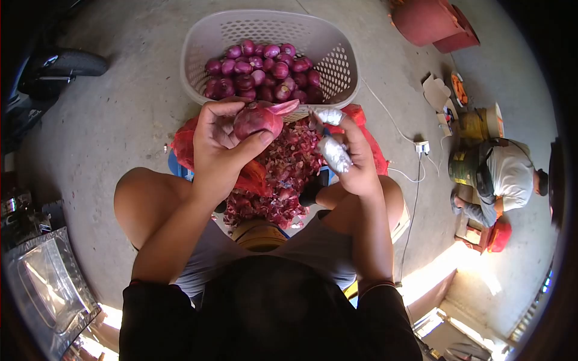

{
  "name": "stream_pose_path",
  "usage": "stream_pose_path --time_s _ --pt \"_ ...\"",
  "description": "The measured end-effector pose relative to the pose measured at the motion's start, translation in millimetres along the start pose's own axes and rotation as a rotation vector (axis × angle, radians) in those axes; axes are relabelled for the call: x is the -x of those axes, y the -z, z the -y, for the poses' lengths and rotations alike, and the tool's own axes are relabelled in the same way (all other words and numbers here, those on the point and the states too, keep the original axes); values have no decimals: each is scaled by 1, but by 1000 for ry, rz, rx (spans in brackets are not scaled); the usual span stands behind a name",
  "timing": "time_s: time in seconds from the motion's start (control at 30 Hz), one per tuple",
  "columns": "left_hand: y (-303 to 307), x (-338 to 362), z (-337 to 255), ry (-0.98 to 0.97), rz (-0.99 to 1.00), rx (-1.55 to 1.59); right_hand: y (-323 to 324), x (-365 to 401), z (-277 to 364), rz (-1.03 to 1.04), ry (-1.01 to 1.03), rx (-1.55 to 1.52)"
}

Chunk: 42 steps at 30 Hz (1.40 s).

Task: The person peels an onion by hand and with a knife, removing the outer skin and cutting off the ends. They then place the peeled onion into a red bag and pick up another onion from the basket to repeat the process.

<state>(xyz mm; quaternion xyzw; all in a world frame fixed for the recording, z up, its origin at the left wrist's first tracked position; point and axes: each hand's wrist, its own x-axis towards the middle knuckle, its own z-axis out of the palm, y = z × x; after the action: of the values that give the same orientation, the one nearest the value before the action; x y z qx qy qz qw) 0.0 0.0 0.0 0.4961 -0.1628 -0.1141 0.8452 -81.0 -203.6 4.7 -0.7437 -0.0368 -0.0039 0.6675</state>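
My left hand (212, 147) is closed round a red onion (253, 122), with a loose strip of skin (284, 107) sticking out to its right. Silver wrapping covers the thumb and a finger of my right hand (359, 157). These pinch what looks like a small knife (315, 122), a dark blade with a bit of blue behind it, mostly hidden by the fingers. The blade is close to the onion's right side, apart from it. Below both hands lies a heap of onion skins (280, 180) on a red mesh bag (373, 144) between my knees.
A pale perforated basket (192, 45) of peeled red onions (265, 69) stands just ahead. To the right, a power strip (422, 147) with cables lies on the floor, and another person (509, 174) bends beside buckets (495, 120). A motorbike wheel (75, 62) is at left.
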Motion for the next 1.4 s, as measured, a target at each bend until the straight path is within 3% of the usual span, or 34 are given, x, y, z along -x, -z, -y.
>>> stream_pose_path --time_s 0.17,0.27,0.4,0.67,0.9,1.1,1.17,1.27,1.4 --pt "3 -1 -7 21 14 -114 -12 1 3 52 49 53" --pt "4 -2 -1 -161 71 -279 -17 0 -8 15 88 144" --pt "7 -2 0 -403 83 -613 -19 1 10 19 -98 192" --pt "0 2 -13 -608 73 -921 -37 2 -8 20 100 68" --pt "-1 3 -8 -633 15 -868 -40 -4 -18 -32 272 165" --pt "-5 3 -9 -601 -15 -813 -46 -6 -6 -137 283 134" --pt "-6 3 -10 -592 -15 -810 -42 -3 -6 -125 137 -14" --pt "-4 3 -10 -598 -14 -831 -42 -1 -4 -83 106 -146" --pt "-4 3 -10 -636 -9 -841 -40 6 4 35 -1 -105"
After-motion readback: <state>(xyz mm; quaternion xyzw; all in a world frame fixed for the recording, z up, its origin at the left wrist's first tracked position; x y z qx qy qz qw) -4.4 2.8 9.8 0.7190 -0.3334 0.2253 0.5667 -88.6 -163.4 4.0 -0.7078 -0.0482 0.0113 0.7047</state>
